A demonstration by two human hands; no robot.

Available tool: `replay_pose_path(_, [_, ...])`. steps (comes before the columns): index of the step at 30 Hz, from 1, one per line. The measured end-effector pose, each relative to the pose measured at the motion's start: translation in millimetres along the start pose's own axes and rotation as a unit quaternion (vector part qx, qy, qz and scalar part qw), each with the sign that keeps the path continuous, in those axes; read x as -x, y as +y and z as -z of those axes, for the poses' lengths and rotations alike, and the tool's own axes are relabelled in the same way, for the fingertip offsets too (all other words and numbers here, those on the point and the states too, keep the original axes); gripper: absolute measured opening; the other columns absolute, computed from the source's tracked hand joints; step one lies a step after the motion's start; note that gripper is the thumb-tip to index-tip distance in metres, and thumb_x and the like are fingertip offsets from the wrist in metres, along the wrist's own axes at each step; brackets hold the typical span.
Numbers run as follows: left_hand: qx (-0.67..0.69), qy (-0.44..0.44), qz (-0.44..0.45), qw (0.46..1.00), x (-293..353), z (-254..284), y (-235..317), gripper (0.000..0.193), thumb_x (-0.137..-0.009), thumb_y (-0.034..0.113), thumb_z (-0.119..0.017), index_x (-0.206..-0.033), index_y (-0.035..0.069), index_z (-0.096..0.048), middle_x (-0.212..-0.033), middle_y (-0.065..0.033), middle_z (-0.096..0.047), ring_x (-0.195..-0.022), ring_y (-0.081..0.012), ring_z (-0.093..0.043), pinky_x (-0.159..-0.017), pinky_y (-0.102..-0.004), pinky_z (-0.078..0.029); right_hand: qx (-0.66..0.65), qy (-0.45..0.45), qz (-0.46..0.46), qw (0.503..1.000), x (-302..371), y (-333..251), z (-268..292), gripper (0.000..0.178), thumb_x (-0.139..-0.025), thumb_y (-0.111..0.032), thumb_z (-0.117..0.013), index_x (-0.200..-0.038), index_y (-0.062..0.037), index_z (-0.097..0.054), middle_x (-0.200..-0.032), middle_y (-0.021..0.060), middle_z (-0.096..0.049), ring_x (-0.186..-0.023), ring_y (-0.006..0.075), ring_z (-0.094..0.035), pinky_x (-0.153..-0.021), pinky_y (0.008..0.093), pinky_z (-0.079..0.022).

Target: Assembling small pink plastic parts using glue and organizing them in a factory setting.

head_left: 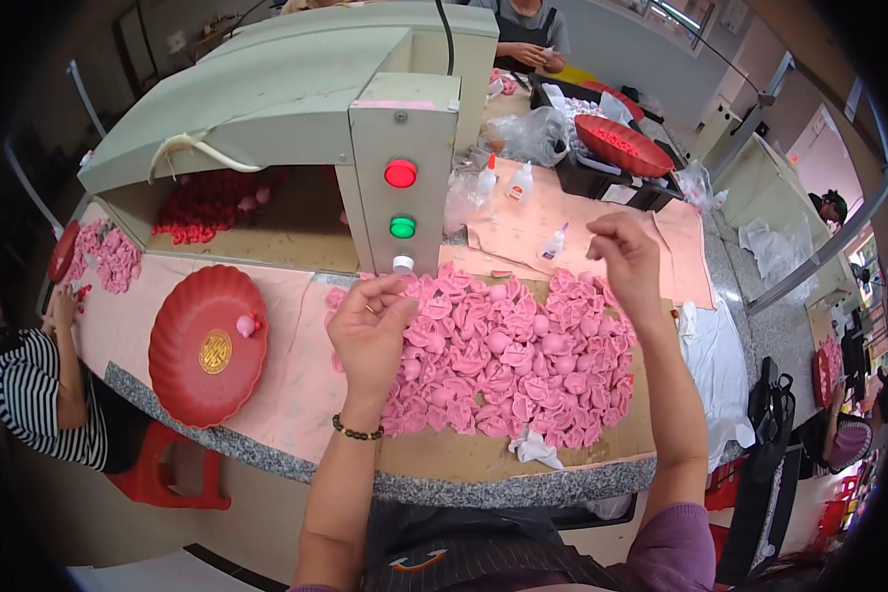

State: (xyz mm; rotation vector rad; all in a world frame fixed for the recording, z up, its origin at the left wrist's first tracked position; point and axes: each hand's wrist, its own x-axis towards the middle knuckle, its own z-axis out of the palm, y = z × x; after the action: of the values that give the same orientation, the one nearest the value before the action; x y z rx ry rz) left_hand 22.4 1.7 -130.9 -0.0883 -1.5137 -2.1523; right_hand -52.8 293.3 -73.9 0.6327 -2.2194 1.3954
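Fingers [390, 296] of the left hand [370, 335] curl loosely over the pink moulded pieces [508, 360], which cover the worktable [296, 395] ahead of the grey machine [286, 99]. Whether they grip one cannot be told. Right hand [624, 259] hovers above, fingertips pressed together. Red tray [207, 345] lies left.

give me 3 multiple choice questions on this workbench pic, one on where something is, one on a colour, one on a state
1. Where is the red tray?
A. left of the pink pile
B. on the machine
C. right of the pile

2. The machine's upper lamp is:
A. green
B. red
C. white

3. The left hand is:
A. clenched round a bottle
B. resting on the tray
C. fingers bent at the pile's edge

Answers: 1 A, the tray lies on the cloth left of the pile. 2 B, red sits above the green lamp. 3 C, its fingers curl over the pink pieces.
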Motion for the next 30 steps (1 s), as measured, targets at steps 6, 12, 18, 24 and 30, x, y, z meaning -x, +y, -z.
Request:
replay_pose_path(6, [0.025, -0.102, 0.051, 0.993, 3, -39, -1, 0.021, -0.080, -0.013, -0.057, -0.099, -0.006, -0.058, -0.088, -0.0100, -0.064, -0.074, -0.0135, -0.064, -0.067, -0.0235, -0.053, 0.229, -0.032, 0.008, 0.973, -112, 55, 28, 0.013, -0.078, 0.003, -0.056, -0.089, 0.0056, -0.063, -0.075, 0.0104, -0.065, -0.068, 0.0175, -0.062, -0.065, 0.0284, -0.050])
replay_pose_path(12, [-0.114, -0.114, -0.034, 0.986, 1, -29, -19, 0.026, -0.079, -0.014, -0.059, -0.103, -0.006, -0.057, -0.099, -0.0092, -0.056, -0.082, -0.0119, -0.061, -0.074, -0.0224, -0.050, 0.533, -0.082, -0.015, 0.842, -179, 121, -9, 0.031, -0.073, -0.024, -0.067, -0.090, 0.0012, -0.067, -0.092, 0.0205, -0.064, -0.088, 0.0329, -0.063, -0.077, 0.0431, -0.050])
replay_pose_path(18, [-0.142, -0.143, -0.075, 0.977, -1, -19, -18, 0.033, -0.078, -0.018, -0.052, -0.107, -0.005, -0.057, -0.105, -0.0094, -0.050, -0.085, -0.0118, -0.058, -0.074, -0.0230, -0.049, 0.617, -0.091, -0.063, 0.779, -197, 149, -30, 0.030, -0.073, -0.025, -0.063, -0.089, -0.0004, -0.068, -0.094, 0.0209, -0.065, -0.094, 0.0337, -0.061, -0.081, 0.0430, -0.049])
replay_pose_path(24, [-0.141, -0.145, -0.034, 0.979, -1, -21, -20, 0.037, -0.076, -0.021, -0.047, -0.106, -0.005, -0.058, -0.105, -0.0088, -0.049, -0.082, -0.0111, -0.057, -0.072, -0.0224, -0.048, 0.441, 0.030, -0.223, 0.869, -219, 146, -32, 0.027, -0.067, -0.016, -0.060, -0.087, 0.0013, -0.067, -0.090, 0.0242, -0.065, -0.088, 0.0372, -0.064, -0.077, 0.0439, -0.051])
replay_pose_path(30, [-0.145, -0.140, -0.026, 0.979, -8, -24, -17, 0.039, -0.075, -0.023, -0.044, -0.105, -0.004, -0.058, -0.103, -0.0082, -0.050, -0.081, -0.0103, -0.055, -0.072, -0.0206, -0.047, -0.131, 0.193, -0.309, 0.922, -269, 116, -29, 0.011, -0.070, 0.002, -0.055, -0.078, 0.0060, -0.061, -0.078, 0.0166, -0.066, -0.065, 0.0230, -0.067, -0.050, 0.0295, -0.049])
